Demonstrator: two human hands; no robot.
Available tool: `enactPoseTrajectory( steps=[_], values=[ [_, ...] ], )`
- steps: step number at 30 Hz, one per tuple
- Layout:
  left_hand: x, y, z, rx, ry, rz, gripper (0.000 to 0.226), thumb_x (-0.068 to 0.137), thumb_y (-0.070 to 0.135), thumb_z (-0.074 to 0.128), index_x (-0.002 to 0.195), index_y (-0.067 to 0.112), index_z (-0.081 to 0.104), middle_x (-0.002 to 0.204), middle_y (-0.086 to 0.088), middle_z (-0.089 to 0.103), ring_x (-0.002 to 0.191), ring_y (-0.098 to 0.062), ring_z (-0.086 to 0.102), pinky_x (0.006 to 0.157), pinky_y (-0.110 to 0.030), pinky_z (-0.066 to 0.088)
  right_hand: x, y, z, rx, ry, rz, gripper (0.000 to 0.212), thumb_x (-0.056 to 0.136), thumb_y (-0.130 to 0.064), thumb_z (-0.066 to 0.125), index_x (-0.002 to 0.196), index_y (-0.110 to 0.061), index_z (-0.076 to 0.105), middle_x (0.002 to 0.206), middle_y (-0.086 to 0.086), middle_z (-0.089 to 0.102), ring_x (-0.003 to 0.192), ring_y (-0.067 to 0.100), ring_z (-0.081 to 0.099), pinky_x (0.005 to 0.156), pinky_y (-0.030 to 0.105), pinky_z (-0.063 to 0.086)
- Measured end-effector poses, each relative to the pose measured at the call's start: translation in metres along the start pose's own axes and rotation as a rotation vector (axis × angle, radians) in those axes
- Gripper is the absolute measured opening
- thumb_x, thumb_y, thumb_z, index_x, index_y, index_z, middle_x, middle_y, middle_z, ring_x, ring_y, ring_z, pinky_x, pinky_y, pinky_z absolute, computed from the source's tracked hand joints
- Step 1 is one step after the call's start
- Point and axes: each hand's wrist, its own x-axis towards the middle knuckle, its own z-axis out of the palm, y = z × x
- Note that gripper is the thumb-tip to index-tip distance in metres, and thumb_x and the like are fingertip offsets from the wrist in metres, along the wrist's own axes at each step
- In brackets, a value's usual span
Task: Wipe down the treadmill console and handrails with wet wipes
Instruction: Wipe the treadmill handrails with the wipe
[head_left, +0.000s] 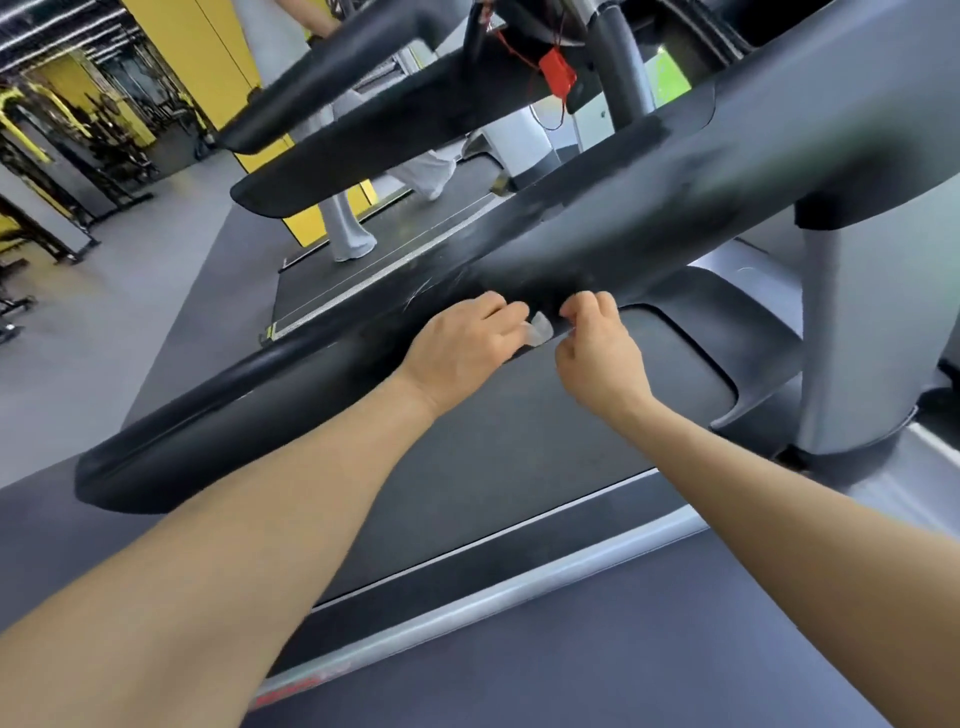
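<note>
Open grey floor (93, 332) lay at frame left. At centre, below the black handrail (322, 374), the left hand (462, 348) and right hand (597, 353) each pinched a small crumpled wipe (537, 328) between them.

Head camera — tilted, looking down, close over the handrail (322, 374).

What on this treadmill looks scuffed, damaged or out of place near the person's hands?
The black handrail shows pale scratch-like streaks just above the left hand, and a dull smeared patch further up. Both hands pinch a small, pale, see-through scrap between them; the right hand grips its other side. Nothing looks spilled.
</note>
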Motion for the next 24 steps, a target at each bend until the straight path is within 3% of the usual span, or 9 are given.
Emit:
enactPoseTrajectory(
  steps=[3, 6, 8, 12, 17, 20, 24],
  values=[
    [0.007, -0.004, -0.001, -0.023, 0.102, -0.038, 0.025, 0.081, -0.004, 0.051, 0.083, 0.013, 0.07, 0.079, 0.0, 0.062, 0.067, -0.02, 0.056, 0.058, -0.027, 0.047, -0.005, -0.007, -0.003, -0.047, 0.169, -0.128, 0.04, 0.083, 0.003, 0.046, 0.122, -0.004, 0.048, 0.124, 0.012, 0.044, 0.102, 0.032, 0.047, 0.066, 0.035, 0.04],
    [-0.038, -0.018, -0.01, -0.088, 0.198, -0.101, 0.023, 0.081, -0.006, 0.053, 0.09, 0.009, 0.067, 0.082, -0.004, 0.061, 0.073, -0.021, 0.052, 0.058, -0.03, 0.05, -0.008, -0.019, 0.003, -0.136, 0.284, -0.274, 0.054, 0.076, 0.009, 0.049, 0.129, -0.003, 0.049, 0.132, 0.013, 0.046, 0.112, 0.034, 0.045, 0.083, 0.04, 0.046],
    [-0.078, -0.03, -0.02, -0.097, 0.221, -0.142, 0.025, 0.077, -0.007, 0.056, 0.093, 0.007, 0.068, 0.093, -0.003, 0.054, 0.08, -0.02, 0.047, 0.058, -0.031, 0.051, -0.01, -0.035, 0.014, -0.185, 0.279, -0.334, 0.057, 0.075, 0.009, 0.051, 0.131, -0.003, 0.049, 0.135, 0.012, 0.046, 0.117, 0.034, 0.044, 0.094, 0.039, 0.043],
    [-0.146, -0.051, -0.043, -0.127, 0.189, -0.34, 0.035, 0.063, -0.015, 0.074, 0.094, 0.003, 0.072, 0.095, -0.005, 0.056, 0.084, -0.021, 0.045, 0.062, -0.032, 0.052, -0.009, -0.075, 0.032, -0.242, 0.28, -0.45, 0.054, 0.078, 0.001, 0.061, 0.131, -0.003, 0.05, 0.133, 0.014, 0.049, 0.118, 0.034, 0.047, 0.098, 0.041, 0.044],
    [-0.162, -0.044, -0.046, -0.26, 0.289, -0.617, 0.022, 0.071, -0.002, 0.062, 0.09, 0.006, 0.072, 0.09, 0.006, 0.043, 0.078, -0.016, 0.041, 0.061, -0.024, 0.042, -0.004, -0.09, 0.037, -0.326, 0.21, -0.468, 0.054, 0.087, -0.015, 0.066, 0.137, -0.008, 0.047, 0.138, 0.011, 0.046, 0.132, 0.031, 0.036, 0.101, 0.042, 0.043],
    [-0.117, -0.02, -0.034, -0.352, 0.285, -0.667, 0.023, 0.073, 0.008, 0.057, 0.088, 0.01, 0.073, 0.083, 0.001, 0.052, 0.073, -0.015, 0.042, 0.056, -0.03, 0.046, -0.002, -0.088, 0.029, -0.404, 0.208, -0.516, 0.056, 0.082, -0.012, 0.071, 0.134, -0.008, 0.05, 0.133, 0.011, 0.051, 0.126, 0.034, 0.044, 0.099, 0.045, 0.043],
    [-0.065, -0.023, -0.036, -0.369, 0.289, -0.736, 0.021, 0.071, 0.002, 0.061, 0.088, 0.007, 0.072, 0.08, -0.007, 0.057, 0.071, -0.024, 0.051, 0.052, -0.034, 0.049, 0.015, -0.084, 0.014, -0.505, 0.207, -0.654, 0.053, 0.074, -0.01, 0.077, 0.124, -0.008, 0.059, 0.118, 0.011, 0.059, 0.102, 0.036, 0.056, 0.099, 0.048, 0.042]
  ],
)
